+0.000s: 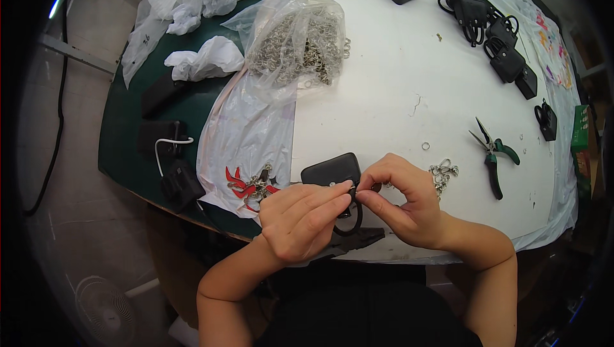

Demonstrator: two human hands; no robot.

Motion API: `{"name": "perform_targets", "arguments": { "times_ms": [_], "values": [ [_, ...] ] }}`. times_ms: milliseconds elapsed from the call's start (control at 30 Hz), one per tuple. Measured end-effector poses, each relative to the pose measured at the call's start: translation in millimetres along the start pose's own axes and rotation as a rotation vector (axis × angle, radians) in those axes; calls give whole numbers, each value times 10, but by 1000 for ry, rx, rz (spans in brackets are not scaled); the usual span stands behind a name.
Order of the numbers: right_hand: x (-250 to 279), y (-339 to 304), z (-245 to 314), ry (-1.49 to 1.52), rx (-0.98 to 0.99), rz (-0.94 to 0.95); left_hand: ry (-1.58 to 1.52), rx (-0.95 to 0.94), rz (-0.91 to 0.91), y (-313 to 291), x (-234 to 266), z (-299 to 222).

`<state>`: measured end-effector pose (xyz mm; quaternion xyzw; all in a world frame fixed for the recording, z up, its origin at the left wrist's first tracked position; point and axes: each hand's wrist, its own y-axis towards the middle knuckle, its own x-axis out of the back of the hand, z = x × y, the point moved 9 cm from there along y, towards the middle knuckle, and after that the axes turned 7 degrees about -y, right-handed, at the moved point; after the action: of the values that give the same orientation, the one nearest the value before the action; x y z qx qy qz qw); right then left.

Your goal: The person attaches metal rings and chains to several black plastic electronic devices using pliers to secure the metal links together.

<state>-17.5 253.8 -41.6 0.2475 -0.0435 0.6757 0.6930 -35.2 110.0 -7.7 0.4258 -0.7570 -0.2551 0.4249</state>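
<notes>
A small black case [329, 169] with rounded corners lies on the white board in front of me. From its near right corner comes a looped black cord [349, 229]. My left hand [311, 220] has its fingers closed on the cord beside the case, where a bit of metal glints. At the same spot my right hand [406, 201] pinches thumb and forefinger together; what is between them is too small to make out. Dark pliers [361, 238] lie under the cord, partly hidden by my left hand. To the right of my right hand is a small heap of metal rings and clasps [443, 174].
Green-handled long-nose pliers [491, 158] lie spread at the right. Several black cases with cords [505, 59] line the far right. A clear bag of metal rings [297, 46] sits at the back. Red-and-metal clips [251, 187] lie left, with black devices [160, 138] on the green tabletop.
</notes>
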Motion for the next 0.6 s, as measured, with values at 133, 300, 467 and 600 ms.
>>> {"name": "perform_targets", "arguments": {
  "times_ms": [133,300,467,600],
  "values": [
    [17,35,228,-403,196,-48,10,-7,35,-15,-3,-3],
    [40,50,343,-545,247,51,-110,419,71,-55,76,135],
    [46,2,377,-497,258,52,148,627,584,-523,-4,-62],
    [78,-30,478,-547,316,19,205,482,628,-732,-69,-148]
  ]
}}
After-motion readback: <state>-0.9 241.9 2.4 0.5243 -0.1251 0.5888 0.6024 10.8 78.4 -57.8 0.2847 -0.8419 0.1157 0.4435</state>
